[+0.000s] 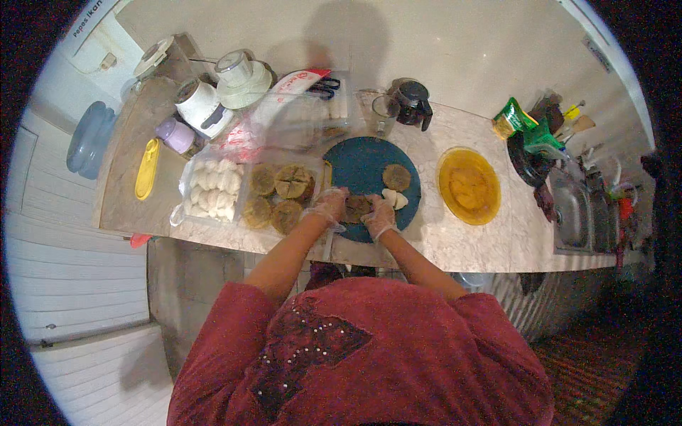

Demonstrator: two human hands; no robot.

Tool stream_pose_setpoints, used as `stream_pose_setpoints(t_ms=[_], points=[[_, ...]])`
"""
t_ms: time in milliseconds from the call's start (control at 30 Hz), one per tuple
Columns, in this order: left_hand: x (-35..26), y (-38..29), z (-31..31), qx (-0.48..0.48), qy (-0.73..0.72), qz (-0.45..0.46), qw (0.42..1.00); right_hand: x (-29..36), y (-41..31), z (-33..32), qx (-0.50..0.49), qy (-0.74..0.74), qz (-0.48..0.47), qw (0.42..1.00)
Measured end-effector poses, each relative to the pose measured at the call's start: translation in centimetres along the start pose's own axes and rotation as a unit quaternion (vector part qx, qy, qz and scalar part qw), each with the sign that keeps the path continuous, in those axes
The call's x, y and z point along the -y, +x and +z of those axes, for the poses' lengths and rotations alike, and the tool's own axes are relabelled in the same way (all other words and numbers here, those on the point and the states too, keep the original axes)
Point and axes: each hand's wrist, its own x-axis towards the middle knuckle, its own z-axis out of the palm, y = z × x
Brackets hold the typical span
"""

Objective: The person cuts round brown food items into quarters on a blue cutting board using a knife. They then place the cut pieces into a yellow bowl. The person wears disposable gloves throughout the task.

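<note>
Both hands wear clear plastic gloves and meet over a round dark teal board [354, 160]. Between them is a brown, flat piece of food [357, 209]; my left hand [331, 206] grips its left side and my right hand [380, 215] its right side. White dough-like pieces [395, 199] lie just right of my right hand, touching or close to it. Above these, a round brown patty-like piece [396, 178] rests on the board. To the left, a clear container [318, 175] holds several round brown pieces [293, 181], one scored with a cross. Beside it, white pieces [213, 189] fill another container.
An amber plate [442, 186] bearing orange-yellow food stands at the right, with a sink [573, 213] beyond. A glass mug [382, 114] and dark carafe [412, 101] stand behind the board. Blender parts [200, 106], plastic bags and a yellow peeler-like tool [146, 169] lie left.
</note>
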Motion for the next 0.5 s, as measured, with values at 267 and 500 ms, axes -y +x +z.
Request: stream_pose_setpoints(t_ms=[267, 500], points=[[-0.3, -0.5, -0.1, -0.014, -0.05, 0.0, 0.999, -0.4, -0.1, 0.2, 0.017, -0.004, 0.003, 1.0], [-0.7, -0.4, 1.5, -0.056, -0.051, -0.031, 0.997, 1.3, -0.5, -0.5, -0.002, 0.016, 0.028, 0.999]])
